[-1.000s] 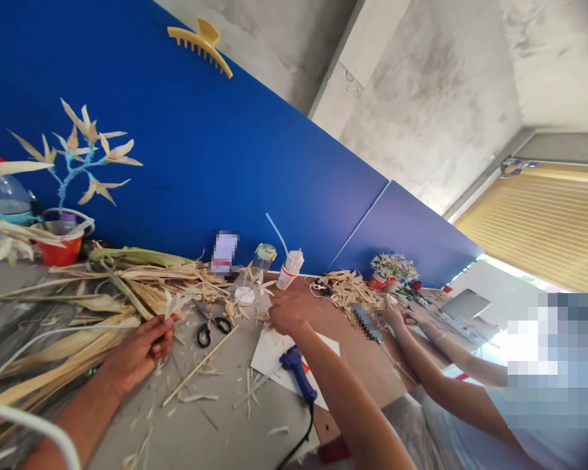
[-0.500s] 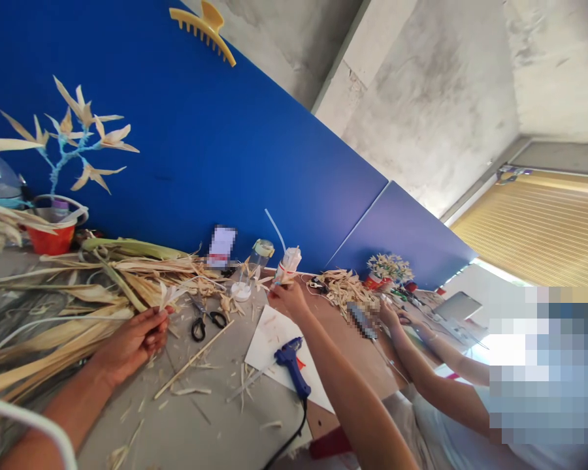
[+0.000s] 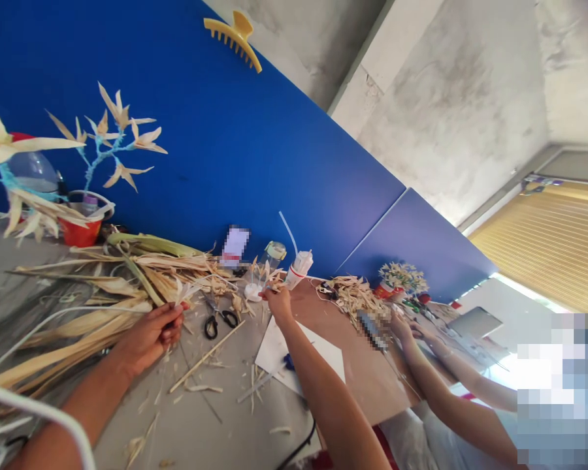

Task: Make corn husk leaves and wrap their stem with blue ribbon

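My left hand [image 3: 159,329] is closed in a pinch around the base of a pale corn husk flower [image 3: 179,292]. A thin white strand trails from it toward the right. My right hand [image 3: 278,303] reaches out beside a small white dish [image 3: 253,292] with husk flowers around it. Its fingers are pinched together; what is between them is too small to make out. Just behind it stands a white bottle [image 3: 301,264] with a red band and a straw. Black-handled scissors [image 3: 219,321] lie between my hands. My right forearm mostly covers the blue glue gun [image 3: 288,362].
Dried corn husks [image 3: 93,326] spread over the left of the table. A thin stick [image 3: 206,356] and scraps lie in front. White paper [image 3: 269,352] sits under my right forearm. Beyond are a red pot [image 3: 81,232], a blue partition [image 3: 200,143] and a co-worker's hands [image 3: 404,325].
My right hand has moved off the bottle toward the white dish, and its forearm now covers most of the glue gun. The left hand keeps its flower. The view has shifted left.
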